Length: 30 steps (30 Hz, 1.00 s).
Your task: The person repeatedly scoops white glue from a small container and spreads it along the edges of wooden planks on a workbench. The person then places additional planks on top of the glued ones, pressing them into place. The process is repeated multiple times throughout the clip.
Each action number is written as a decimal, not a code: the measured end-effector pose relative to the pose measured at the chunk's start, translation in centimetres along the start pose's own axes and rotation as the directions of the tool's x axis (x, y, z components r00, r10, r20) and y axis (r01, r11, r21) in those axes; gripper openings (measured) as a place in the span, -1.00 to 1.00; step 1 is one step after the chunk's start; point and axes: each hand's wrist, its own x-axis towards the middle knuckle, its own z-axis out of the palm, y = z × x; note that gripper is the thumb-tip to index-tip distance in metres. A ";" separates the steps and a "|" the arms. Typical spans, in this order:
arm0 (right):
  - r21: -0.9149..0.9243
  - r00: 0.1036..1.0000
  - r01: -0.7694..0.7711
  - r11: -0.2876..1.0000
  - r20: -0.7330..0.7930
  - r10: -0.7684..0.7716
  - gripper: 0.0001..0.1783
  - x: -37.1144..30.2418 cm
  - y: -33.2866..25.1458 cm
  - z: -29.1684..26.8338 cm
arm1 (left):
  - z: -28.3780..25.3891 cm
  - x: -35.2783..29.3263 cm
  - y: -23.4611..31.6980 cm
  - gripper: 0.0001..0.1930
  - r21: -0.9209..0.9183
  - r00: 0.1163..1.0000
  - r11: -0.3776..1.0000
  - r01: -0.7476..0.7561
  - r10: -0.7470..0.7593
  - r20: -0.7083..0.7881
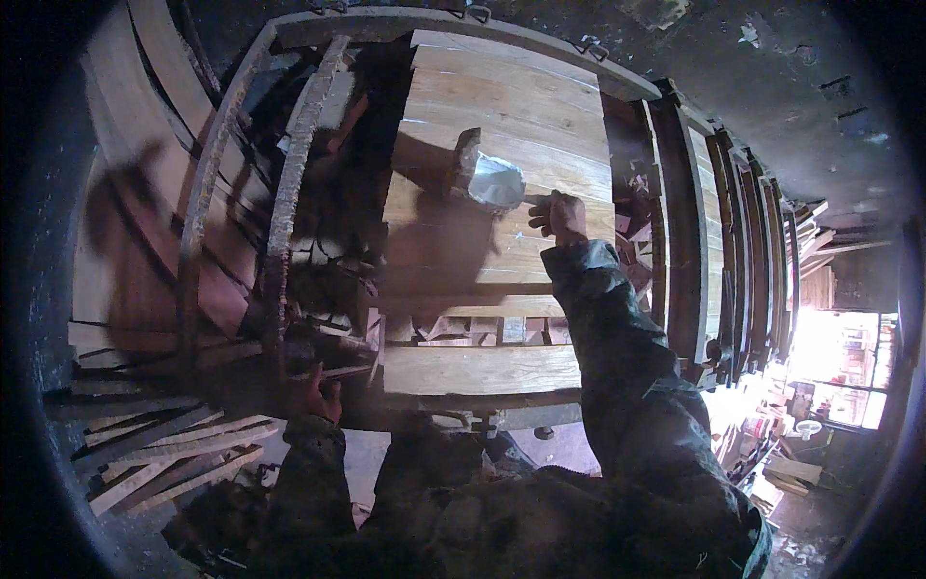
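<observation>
My right hand (pixel 561 218) reaches over a panel of joined wooden boards (pixel 511 106). Its fingers are curled in, pressed around something thin that I cannot make out, just right of a cut-open container (pixel 497 181) with a white inside. A dark upright piece (pixel 467 152) stands at the container's left side and casts a shadow over the boards. Low on the left, my left hand (pixel 326 396) hangs in shadow by the near edge of the metal frame, with a finger stretched out and nothing visible in it.
A metal frame (pixel 294 164) surrounds the panel, with a loose board (pixel 482 370) along its near side. More framed panels (pixel 712 232) stand in a row to the right. Long planks (pixel 145 87) lean at left, above a pile of wood strips (pixel 183 458). Bright window (pixel 849 367) far right.
</observation>
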 end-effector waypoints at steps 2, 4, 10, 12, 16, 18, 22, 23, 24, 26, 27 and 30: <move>0.128 0.998 -0.035 0.991 -0.045 0.041 -0.50 -0.9 0.4 0.1 | 0.7 0.1 -0.5 -0.53 0.079 0.999 0.997 0.009 -0.005 -0.049; 0.220 0.993 -0.069 0.973 -0.075 0.087 -0.52 -1.7 0.7 0.1 | 1.8 0.7 -2.4 -0.56 0.160 0.963 0.976 -0.151 0.182 -0.200; 0.323 0.992 -0.076 0.943 -0.067 0.103 -0.59 -3.6 2.7 -1.4 | 6.3 3.3 -9.3 -0.49 0.201 0.998 0.979 0.034 -0.023 -0.058; 0.366 0.990 -0.105 0.925 -0.046 0.131 -0.64 -3.8 3.8 -2.5 | 7.1 3.7 -10.2 -0.50 0.164 0.996 0.985 0.059 -0.048 -0.071; 0.059 0.990 0.135 0.989 -0.053 -0.132 -0.73 -4.2 5.8 -4.9 | 7.9 4.1 -11.2 -0.53 0.268 0.960 0.957 -0.110 0.173 -0.222; 0.217 0.992 0.128 0.968 -0.018 -0.127 -0.72 -5.4 6.6 -5.4 | 8.4 4.3 -11.9 -0.53 0.293 0.963 0.951 -0.104 0.170 -0.210; 0.648 0.990 -0.143 0.748 0.090 0.112 -0.67 -10.0 6.6 -4.4 | 8.9 4.9 -12.0 -0.54 0.331 0.989 0.941 -0.069 0.108 -0.099; 0.742 0.986 -0.156 0.652 0.079 0.146 -0.66 -11.2 6.6 -3.1 | 8.5 4.9 -11.4 -0.54 0.347 0.993 0.936 -0.065 0.094 -0.067; 0.719 0.973 -0.176 0.672 0.026 0.228 -0.65 -12.3 6.5 -1.8 | 8.1 4.7 -10.4 -0.54 0.366 0.996 0.928 -0.072 0.088 -0.028; 0.586 0.957 -0.283 0.760 0.229 0.180 -0.48 -14.1 5.9 0.1 | 5.9 3.8 -7.8 -0.59 0.454 1.000 0.891 -0.017 0.012 0.014; 0.604 0.936 -0.305 0.736 0.332 0.115 -0.62 -14.9 5.9 1.6 | 4.6 3.2 -6.2 -0.62 0.414 0.998 0.910 0.035 -0.051 0.029; 0.377 0.992 -0.003 0.926 0.117 -0.044 -0.86 -17.7 5.8 6.7 | 1.4 2.1 -2.4 -0.61 0.350 0.994 0.933 0.079 -0.100 0.043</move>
